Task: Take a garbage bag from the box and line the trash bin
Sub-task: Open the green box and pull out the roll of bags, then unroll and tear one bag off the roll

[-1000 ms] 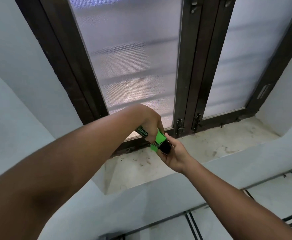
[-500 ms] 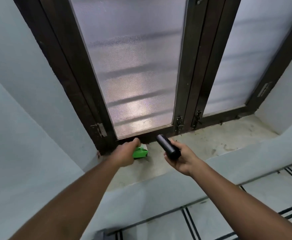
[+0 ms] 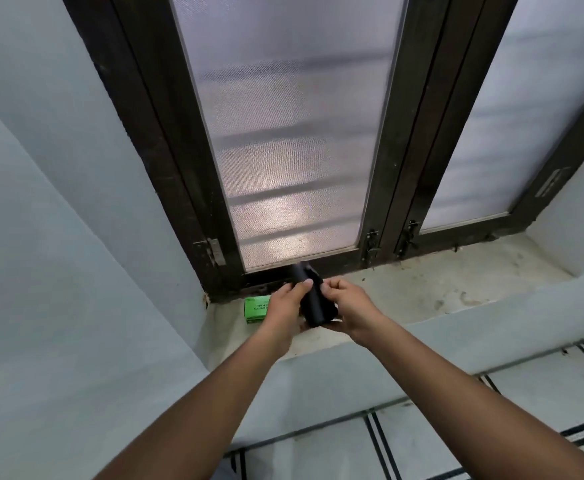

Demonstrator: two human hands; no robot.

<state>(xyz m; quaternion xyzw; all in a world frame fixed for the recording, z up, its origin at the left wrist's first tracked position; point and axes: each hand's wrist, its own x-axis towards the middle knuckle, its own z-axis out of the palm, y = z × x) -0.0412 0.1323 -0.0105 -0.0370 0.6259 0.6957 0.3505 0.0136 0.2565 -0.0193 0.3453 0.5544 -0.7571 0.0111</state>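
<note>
Head view shows right hand (image 3: pixel 347 308) gripping the black bag roll (image 3: pixel 313 303) while left hand (image 3: pixel 283 306) pinches its edge, probably to peel one bag, green box (image 3: pixel 256 308) lying on the sill (image 3: pixel 422 289).

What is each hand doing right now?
Left hand: pinches the black bag roll near its top.
Right hand: grips the same roll from the other side.

The stained sill (image 3: pixel 422 292) (pale stone) bears a green box (image 3: pixel 256 309).

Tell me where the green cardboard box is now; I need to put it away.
The green cardboard box lies on the concrete window sill, just left of the left hand, below the dark window frame.
</note>
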